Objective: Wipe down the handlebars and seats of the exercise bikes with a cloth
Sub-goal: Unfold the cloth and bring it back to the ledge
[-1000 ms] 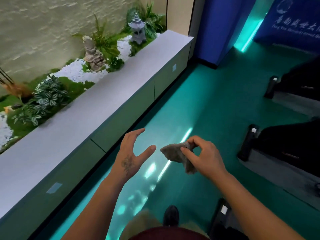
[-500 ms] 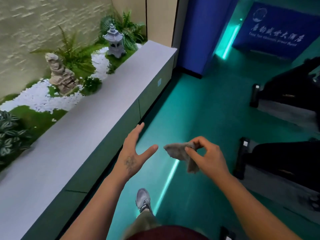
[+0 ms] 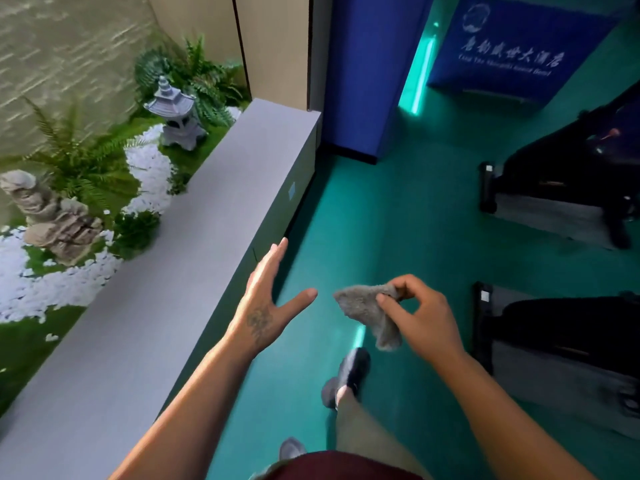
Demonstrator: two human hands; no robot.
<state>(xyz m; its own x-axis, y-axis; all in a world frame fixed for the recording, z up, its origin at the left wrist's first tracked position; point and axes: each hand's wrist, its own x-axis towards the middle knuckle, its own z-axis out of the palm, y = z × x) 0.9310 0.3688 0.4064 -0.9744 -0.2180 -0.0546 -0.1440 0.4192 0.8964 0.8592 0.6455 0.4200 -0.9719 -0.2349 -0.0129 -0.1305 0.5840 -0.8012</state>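
A small grey cloth (image 3: 367,311) hangs in front of me, pinched between the thumb and fingers of my right hand (image 3: 420,318). My left hand (image 3: 265,303) is held out beside it with straight, spread fingers and holds nothing; a gap separates it from the cloth. Dark exercise machines stand along the right edge: one further off (image 3: 568,168) and one nearer (image 3: 568,332). Only their black bases and frames show; no handlebars or seats are visible.
A long grey ledge (image 3: 194,244) runs along my left, with a decorative garden of ferns, white pebbles and a stone lantern (image 3: 178,116) behind it. The green floor (image 3: 398,209) stretches ahead to a blue wall (image 3: 363,71). My foot (image 3: 348,375) steps forward below my hands.
I have walked forward along the ledge; the garden and the machines have slid back past me. My left fingers have straightened a little. The right hand still pinches the cloth.
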